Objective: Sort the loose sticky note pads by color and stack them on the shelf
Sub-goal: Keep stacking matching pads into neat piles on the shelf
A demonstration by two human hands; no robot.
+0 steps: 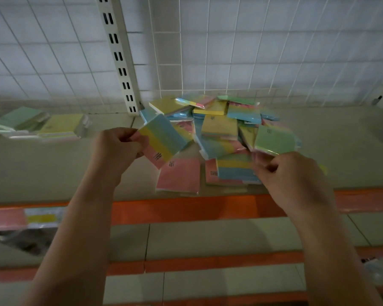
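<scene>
Running across the view, the shelf (53,173) carries everything, backed by a wire grid (252,51) and a slotted post (117,56). At its middle lies the heap (221,133) of loose pads: pink, yellow, blue, green and striped ones, overlapping in no order. That heap is most of the work left, by my judgement. Far left on the shelf sit small stacks (38,125), one green-topped and one yellow-topped beside it, so sorting looks begun but far from finished. The left hand (117,149) has its grip clamped on a striped pad (164,138), held tilted above the shelf at the heap's left edge. The right hand (290,173) pinches the near edge of a green pad (274,139), which is lifted at the heap's right side.
</scene>
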